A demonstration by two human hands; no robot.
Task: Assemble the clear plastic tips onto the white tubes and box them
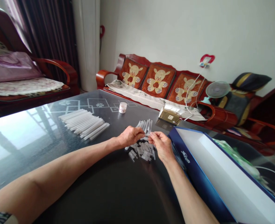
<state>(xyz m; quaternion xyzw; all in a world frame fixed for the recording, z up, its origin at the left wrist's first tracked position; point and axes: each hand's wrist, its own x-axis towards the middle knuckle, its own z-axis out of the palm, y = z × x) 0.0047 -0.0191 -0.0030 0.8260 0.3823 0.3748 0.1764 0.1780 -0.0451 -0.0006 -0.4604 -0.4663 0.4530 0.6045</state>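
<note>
Thin white tube (147, 136), long axis running crosswise (its ends point toward each hand), pinched between closed left hand (130, 137) and right hand (162, 146), above heap of black-tipped tubes (140, 151) on glass-topped table (58, 155); parallel white tubes (83, 123) left, open blue box (205, 174) right.

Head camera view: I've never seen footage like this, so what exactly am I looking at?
No machine here: one camera worn on a person's head looks forward and down, so those bare arms are the wearer's own. The left hand and right hand meet above a heap of short white tubes and black bits, holding something too small to tell. On the dark glass table lie a row of longer white tubes and a small white jar. At right sits an open white box with blue edges.
</note>
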